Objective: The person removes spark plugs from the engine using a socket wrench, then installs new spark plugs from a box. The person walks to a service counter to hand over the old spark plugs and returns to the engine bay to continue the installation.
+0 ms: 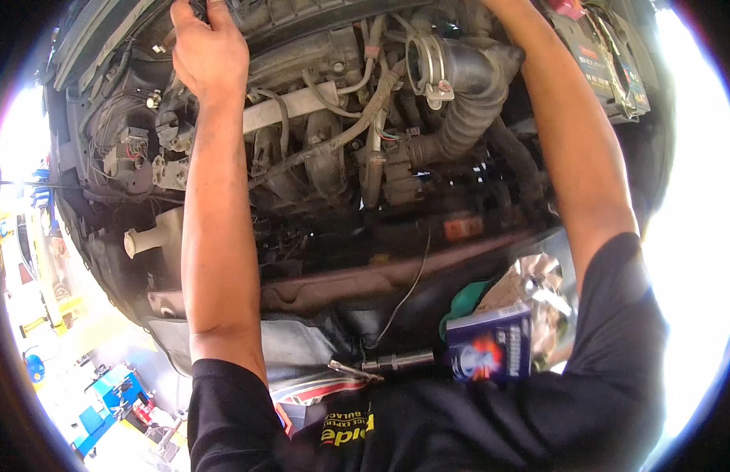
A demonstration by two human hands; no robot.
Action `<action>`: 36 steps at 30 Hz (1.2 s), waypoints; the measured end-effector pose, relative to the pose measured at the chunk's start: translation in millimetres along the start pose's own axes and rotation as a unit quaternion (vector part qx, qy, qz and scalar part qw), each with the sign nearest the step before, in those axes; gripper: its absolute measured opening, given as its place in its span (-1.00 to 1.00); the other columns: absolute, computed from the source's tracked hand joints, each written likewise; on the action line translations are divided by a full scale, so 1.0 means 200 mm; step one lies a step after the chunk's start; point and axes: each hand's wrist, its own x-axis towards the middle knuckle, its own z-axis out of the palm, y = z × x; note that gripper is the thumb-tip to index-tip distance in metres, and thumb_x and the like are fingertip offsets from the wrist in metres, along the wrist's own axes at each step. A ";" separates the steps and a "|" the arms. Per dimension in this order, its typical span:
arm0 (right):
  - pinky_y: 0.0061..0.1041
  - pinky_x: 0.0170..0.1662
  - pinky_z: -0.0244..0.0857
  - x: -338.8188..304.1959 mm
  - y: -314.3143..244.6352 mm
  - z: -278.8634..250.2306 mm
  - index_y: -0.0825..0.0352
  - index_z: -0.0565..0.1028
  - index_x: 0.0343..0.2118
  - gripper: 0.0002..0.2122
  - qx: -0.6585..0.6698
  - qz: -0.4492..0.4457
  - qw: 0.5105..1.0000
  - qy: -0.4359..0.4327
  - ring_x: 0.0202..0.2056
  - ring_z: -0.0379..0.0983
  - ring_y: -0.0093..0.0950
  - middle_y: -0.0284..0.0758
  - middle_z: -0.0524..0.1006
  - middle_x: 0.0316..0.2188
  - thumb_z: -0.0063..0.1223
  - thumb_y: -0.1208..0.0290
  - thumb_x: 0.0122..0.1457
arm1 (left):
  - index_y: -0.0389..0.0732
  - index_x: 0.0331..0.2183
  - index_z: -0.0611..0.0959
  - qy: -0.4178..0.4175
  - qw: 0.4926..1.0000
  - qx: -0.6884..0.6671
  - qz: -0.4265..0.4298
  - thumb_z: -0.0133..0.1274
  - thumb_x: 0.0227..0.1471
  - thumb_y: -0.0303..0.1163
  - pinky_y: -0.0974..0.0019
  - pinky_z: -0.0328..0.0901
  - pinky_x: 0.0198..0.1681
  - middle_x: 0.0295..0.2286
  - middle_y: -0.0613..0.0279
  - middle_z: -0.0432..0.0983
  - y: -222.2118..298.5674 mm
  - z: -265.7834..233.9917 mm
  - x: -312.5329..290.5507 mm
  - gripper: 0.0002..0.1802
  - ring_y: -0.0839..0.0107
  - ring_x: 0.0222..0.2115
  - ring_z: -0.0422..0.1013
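My left hand (pixel 210 51) reaches to the far edge of an open car engine bay. Its fingers are closed around something dark that the top of the picture cuts off. My right forearm (pixel 573 134) stretches up past the battery, and the hand beyond it lies outside the picture. Between my arms sits the engine (pixel 302 59), dusty and grey, with a pale metal rail (pixel 290 108) across it. A ribbed black air intake hose (pixel 471 118) curves down on the right, with a metal clamp (pixel 437 86) around its open upper end.
The car battery (pixel 604 67) stands at the upper right. A cream filler neck (pixel 148 236) rises near the left forearm. Near my chest lie a ratchet with a socket extension (pixel 396 362), a dark blue box (pixel 490 346) and crumpled brown packaging (pixel 538 295). A thin wire (pixel 408 295) crosses the front panel.
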 end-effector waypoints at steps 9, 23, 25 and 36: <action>-0.14 -0.24 0.41 0.05 -0.11 -0.17 0.47 0.53 -0.37 -0.68 -0.015 0.110 0.992 -0.068 -0.39 0.57 -0.03 0.04 0.57 -0.51 0.22 0.26 -0.01 | -0.24 0.05 0.54 -0.021 0.983 0.181 0.016 0.06 0.18 0.02 0.04 0.33 0.05 -0.10 -0.15 0.58 0.10 -0.12 0.20 -0.41 -0.09 -0.06 0.50; -0.17 -0.03 0.39 -0.01 -0.09 -0.17 0.40 0.55 -0.10 -0.63 -0.023 -0.071 0.984 -0.161 -0.16 0.56 -0.07 0.02 0.62 -0.24 0.19 0.26 0.08 | -0.14 0.06 0.54 -0.068 0.994 0.070 0.048 0.09 0.16 -0.13 0.08 0.36 0.01 -0.12 -0.12 0.60 0.16 -0.44 0.18 -0.51 -0.11 -0.07 0.51; -0.14 0.06 0.37 -0.05 -0.06 -0.14 0.31 0.55 -0.01 -0.54 -0.081 -0.125 0.974 -0.168 -0.11 0.54 0.00 0.02 0.62 -0.21 0.19 0.10 0.11 | -0.13 0.07 0.52 -0.056 0.995 0.042 0.064 0.11 0.15 -0.17 0.11 0.35 0.01 -0.10 -0.10 0.60 0.18 -0.54 0.09 -0.52 -0.07 -0.07 0.52; -0.36 0.04 0.30 -0.17 -0.06 -0.19 0.39 0.49 0.02 -0.51 -0.027 -0.075 0.984 -0.158 -0.15 0.50 -0.35 -0.16 0.60 -0.20 0.29 0.13 0.15 | -0.18 0.09 0.53 -0.070 0.994 -0.065 0.047 0.21 0.11 -0.33 0.16 0.29 0.07 -0.07 0.05 0.56 0.14 -0.68 -0.22 -0.50 0.16 -0.08 0.49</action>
